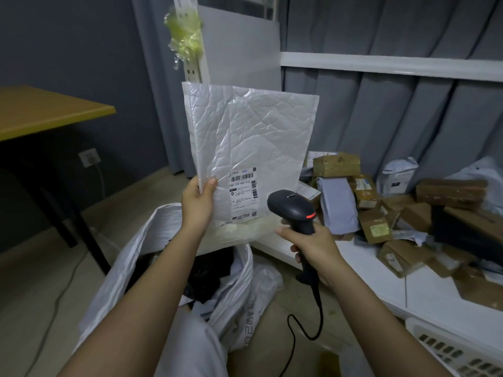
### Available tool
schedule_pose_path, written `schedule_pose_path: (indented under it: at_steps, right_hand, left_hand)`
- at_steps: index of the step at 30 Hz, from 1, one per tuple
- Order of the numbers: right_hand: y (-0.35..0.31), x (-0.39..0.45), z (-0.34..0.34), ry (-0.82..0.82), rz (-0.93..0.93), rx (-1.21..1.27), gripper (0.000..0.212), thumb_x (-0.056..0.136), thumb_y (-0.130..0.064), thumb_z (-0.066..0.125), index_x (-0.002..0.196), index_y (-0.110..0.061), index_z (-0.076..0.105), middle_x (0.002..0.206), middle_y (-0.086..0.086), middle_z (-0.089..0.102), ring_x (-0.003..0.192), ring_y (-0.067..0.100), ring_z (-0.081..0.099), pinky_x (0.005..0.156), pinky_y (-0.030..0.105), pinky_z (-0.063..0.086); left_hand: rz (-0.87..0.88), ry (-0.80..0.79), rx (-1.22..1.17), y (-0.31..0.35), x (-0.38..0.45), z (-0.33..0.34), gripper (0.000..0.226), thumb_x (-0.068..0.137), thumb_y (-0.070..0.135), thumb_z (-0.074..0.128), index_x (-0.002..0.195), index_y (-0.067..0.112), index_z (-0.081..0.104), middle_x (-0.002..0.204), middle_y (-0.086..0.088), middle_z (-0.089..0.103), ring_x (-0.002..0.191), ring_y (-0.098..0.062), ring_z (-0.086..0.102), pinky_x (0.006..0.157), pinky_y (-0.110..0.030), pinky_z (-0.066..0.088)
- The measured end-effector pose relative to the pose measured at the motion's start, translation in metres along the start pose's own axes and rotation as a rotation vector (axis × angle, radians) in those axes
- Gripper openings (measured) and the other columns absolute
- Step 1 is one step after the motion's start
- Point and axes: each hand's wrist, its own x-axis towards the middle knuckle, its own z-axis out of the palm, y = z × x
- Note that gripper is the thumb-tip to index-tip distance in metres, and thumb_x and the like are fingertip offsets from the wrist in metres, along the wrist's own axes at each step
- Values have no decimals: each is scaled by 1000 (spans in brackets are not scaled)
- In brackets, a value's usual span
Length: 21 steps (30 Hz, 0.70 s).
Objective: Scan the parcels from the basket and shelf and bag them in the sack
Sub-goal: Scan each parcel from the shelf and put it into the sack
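1. Your left hand holds up a large, crinkled white plastic bubble mailer, fingers behind and thumb in front pinching its lower left edge. It hangs upright above the open white woven sack at your knees.
2. Your right hand has its fingers curled round the grip of a black corded handheld barcode scanner, whose head sits just beside the mailer's printed white shipping label.
3. The mailer looks light, floppy and a little slick, and probably needs a firm edge pinch to keep the label flat.
4. To your right, a low white shelf carries a loose heap of brown cardboard boxes and grey poly bags.
5. A white slotted plastic basket shows at the lower right corner.
6. A wooden-topped counter stands well apart to your left. The scanner's cable trails beside the sack mouth and could snag.
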Motion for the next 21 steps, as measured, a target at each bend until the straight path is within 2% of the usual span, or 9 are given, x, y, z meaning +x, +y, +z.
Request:
schedule_pose_path:
  at_steps: [4, 9, 11, 13, 15, 17, 18, 20, 21]
  right_hand:
    - [11, 17, 23, 48, 43, 25, 27, 78, -24, 80, 100, -14, 68, 79, 3, 63, 64, 15, 54, 58, 32, 43]
    - [40, 37, 65, 51, 103, -38, 21, 79, -25, 78, 93, -15, 67, 82, 7, 65, 72, 22, 59, 63, 33, 44]
    - [54, 44, 79, 67, 98, -138, 25, 79, -28, 78, 94, -12, 66, 80, 8, 64, 74, 25, 59, 68, 33, 44]
    - [67, 51, 91, 80, 89, -253, 28, 79, -30, 77, 93, -11, 63, 85, 11, 64, 80, 30, 60, 70, 34, 44]
    - [80, 57, 101, 95, 64, -349, 30, 79, -31, 77, 94, -9, 62, 88, 13, 64, 82, 30, 59, 69, 32, 41]
    - [89, 64, 108, 96, 56, -409, 32, 81, -30, 76, 100, -7, 62, 90, 12, 62, 81, 28, 56, 69, 30, 38]
    - [94, 68, 110, 90, 57, -439, 33, 82, -29, 75, 102, -8, 61, 91, 11, 60, 81, 27, 54, 71, 31, 38]
    - [102, 77, 112, 82, 75, -479, 34, 82, -29, 75, 103, -9, 58, 92, 9, 58, 83, 26, 52, 73, 32, 39]
    - [107, 81, 112, 79, 97, -481, 33, 82, -28, 76, 102, -10, 57, 92, 8, 58, 83, 26, 52, 73, 32, 39]
  left_hand:
    - [74, 156, 67, 5, -3, -50, 6, 96, 15, 56, 96, 19, 61, 83, 13, 64, 74, 3, 60, 73, -22, 49]
    - [154, 296, 211, 8, -13, -122, 7, 97, 17, 54, 92, 16, 59, 77, 14, 60, 65, 12, 55, 62, -12, 44]
    - [206, 323, 323, 10, -19, -149, 14, 98, 20, 52, 87, 12, 55, 70, 12, 55, 61, 8, 52, 57, -14, 40]
    - [277, 332, 481, 11, -24, -172, 21, 100, 28, 49, 84, 14, 50, 68, 9, 51, 62, -3, 49, 58, -27, 40]
    - [361, 332, 676, 6, -29, -188, 16, 100, 25, 48, 86, 18, 49, 70, 10, 50, 63, -13, 48, 54, -31, 33]
    - [454, 264, 896, -8, -33, -193, 8, 94, 13, 50, 91, 11, 56, 75, 0, 55, 65, -21, 48, 56, -29, 27]
    - [471, 167, 1005, -20, -34, -192, 11, 89, 10, 49, 94, 8, 59, 79, -7, 59, 68, -27, 52, 56, -29, 30]
    - [414, -136, 1125, -52, -35, -184, 23, 84, 7, 49, 104, 5, 59, 96, -14, 64, 80, -34, 62, 56, -34, 41]
    - [351, -297, 1128, -70, -35, -178, 29, 86, 5, 51, 114, 5, 58, 110, -14, 64, 92, -33, 62, 63, -37, 47]
